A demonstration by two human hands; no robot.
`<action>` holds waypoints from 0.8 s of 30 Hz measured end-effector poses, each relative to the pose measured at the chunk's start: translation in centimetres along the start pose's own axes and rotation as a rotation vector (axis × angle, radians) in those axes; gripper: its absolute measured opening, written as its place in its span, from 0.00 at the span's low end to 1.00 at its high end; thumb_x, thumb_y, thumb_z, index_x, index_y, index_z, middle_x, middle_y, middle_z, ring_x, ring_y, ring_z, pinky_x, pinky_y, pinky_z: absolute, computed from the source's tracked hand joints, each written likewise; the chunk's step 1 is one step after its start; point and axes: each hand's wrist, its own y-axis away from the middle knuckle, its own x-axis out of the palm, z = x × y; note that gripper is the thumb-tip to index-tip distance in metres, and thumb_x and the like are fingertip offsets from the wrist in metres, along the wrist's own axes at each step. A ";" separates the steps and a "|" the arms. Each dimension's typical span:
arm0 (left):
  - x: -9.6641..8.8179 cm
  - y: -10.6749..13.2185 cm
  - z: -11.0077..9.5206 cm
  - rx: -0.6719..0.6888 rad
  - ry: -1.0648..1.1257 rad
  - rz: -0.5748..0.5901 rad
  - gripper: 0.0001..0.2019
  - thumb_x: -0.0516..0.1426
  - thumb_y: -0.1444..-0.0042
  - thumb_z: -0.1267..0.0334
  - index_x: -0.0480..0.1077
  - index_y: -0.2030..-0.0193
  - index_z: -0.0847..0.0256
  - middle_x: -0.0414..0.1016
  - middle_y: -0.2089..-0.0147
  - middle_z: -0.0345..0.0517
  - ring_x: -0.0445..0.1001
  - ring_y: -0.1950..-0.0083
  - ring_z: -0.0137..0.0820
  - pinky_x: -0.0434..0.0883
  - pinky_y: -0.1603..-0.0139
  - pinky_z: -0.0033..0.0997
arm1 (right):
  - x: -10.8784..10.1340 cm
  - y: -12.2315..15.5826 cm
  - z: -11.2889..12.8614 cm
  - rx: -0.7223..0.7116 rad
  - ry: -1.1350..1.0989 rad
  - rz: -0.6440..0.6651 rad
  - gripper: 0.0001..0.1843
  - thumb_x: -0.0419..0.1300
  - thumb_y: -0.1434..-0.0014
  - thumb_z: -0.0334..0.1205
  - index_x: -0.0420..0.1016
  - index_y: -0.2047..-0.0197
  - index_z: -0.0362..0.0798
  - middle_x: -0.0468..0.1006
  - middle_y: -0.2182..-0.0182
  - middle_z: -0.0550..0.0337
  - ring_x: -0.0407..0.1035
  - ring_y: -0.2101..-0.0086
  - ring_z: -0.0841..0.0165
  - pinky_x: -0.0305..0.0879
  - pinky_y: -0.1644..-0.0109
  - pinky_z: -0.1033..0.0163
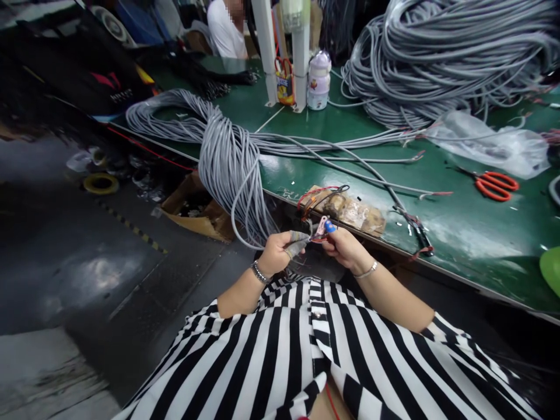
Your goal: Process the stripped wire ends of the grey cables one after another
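My left hand [280,252] is closed around the end of a grey cable [298,240], just below the edge of the green table [459,233]. Thin coloured wires stick out of that cable end toward my right hand [345,248]. My right hand is closed on a small tool with blue and red handles [324,227], its tip at the wires. A thick bundle of grey cables [230,163] hangs over the table edge right beside my left hand. Both wrists wear bracelets.
A huge heap of grey cable [437,52] fills the table's back right. Red scissors [496,185] and a clear plastic bag [494,146] lie at right. A wrapped packet [350,210], a white bottle [318,81], a floor carton [196,210] and a seated person [225,29] are around.
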 end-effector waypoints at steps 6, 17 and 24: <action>0.2 -0.5 0.9 0.002 -0.016 0.029 0.15 0.61 0.43 0.54 0.78 0.59 0.67 0.78 0.73 0.45 0.74 0.73 0.26 0.72 0.69 0.23 | 0.3 -0.6 -1.8 -0.360 0.112 -0.281 0.30 0.64 0.52 0.68 0.66 0.74 0.47 0.62 0.82 0.66 0.50 0.82 0.78 0.44 0.81 0.70; 0.4 -1.2 2.3 -0.022 -0.019 0.094 0.13 0.60 0.43 0.57 0.77 0.59 0.66 0.78 0.71 0.44 0.73 0.73 0.25 0.70 0.69 0.22 | 1.0 -1.1 -0.7 -0.090 -0.248 -0.097 0.31 0.67 0.55 0.66 0.66 0.74 0.45 0.60 0.82 0.68 0.45 0.83 0.81 0.36 0.83 0.74; 0.8 -1.4 2.1 -0.044 -0.061 0.145 0.12 0.60 0.43 0.57 0.76 0.64 0.67 0.75 0.74 0.42 0.71 0.74 0.24 0.68 0.71 0.21 | 1.2 -1.3 -0.7 -0.134 -0.270 -0.130 0.30 0.71 0.59 0.63 0.67 0.75 0.45 0.62 0.83 0.67 0.46 0.83 0.81 0.37 0.83 0.73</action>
